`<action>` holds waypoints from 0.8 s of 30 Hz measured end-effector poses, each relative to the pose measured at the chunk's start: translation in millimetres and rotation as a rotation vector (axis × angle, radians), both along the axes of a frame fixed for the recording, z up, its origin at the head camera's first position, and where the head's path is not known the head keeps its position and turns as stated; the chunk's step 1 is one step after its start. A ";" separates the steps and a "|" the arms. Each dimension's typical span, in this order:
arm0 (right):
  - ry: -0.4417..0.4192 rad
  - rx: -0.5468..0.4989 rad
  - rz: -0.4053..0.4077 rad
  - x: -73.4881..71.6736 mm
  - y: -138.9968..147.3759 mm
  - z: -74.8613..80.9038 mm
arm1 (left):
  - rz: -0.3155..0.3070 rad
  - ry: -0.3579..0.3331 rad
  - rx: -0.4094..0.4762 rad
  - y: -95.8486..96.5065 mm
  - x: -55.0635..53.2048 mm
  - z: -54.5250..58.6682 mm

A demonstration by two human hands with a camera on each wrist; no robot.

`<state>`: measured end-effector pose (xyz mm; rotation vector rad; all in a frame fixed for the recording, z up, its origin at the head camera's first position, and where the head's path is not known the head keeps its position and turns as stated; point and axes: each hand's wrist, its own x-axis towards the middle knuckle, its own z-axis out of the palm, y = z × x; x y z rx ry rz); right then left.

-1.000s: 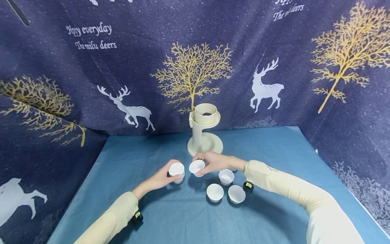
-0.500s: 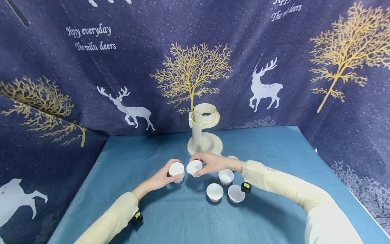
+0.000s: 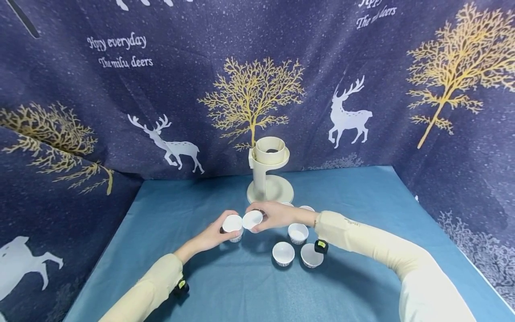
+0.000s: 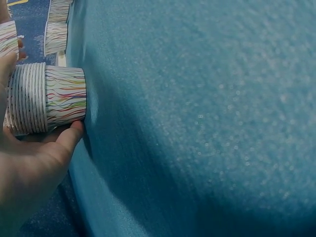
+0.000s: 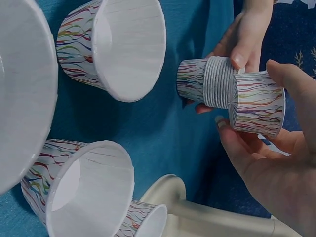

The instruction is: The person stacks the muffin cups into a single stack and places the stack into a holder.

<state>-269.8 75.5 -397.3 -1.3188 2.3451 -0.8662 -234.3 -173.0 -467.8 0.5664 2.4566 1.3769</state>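
Cup (image 3: 252, 219) pinched by right hand (image 3: 274, 215), brought beside stack (image 3: 233, 223) gripped by left hand (image 3: 212, 234); gap nearly closed, not nested yet.

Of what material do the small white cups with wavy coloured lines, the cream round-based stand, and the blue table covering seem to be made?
The white cups look like paper, perhaps lightly coated: thin walls, faint creases. The cream stand is likely matt plastic, though painted metal is possible: smooth, even colour. The blue covering seems fabric, faintly shiny: speckled glints, wrinkles.
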 end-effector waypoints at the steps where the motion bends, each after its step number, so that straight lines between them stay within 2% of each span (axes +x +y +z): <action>1: 0.000 0.006 -0.004 0.1 -0.3 0.3 | -0.004 -0.004 0.003 0.1 0.0 0.0; 10: 0.069 0.027 0.011 -0.4 -5.3 0.6 | -0.005 -0.022 -0.009 -2.0 -1.2 2.9; 17: 0.049 0.008 0.033 -0.9 -12.7 1.7 | -0.034 -0.050 0.034 -2.9 0.0 4.6; 24: 0.016 -0.025 0.055 -0.8 -15.1 1.0 | -0.037 -0.022 0.039 -0.7 2.5 6.0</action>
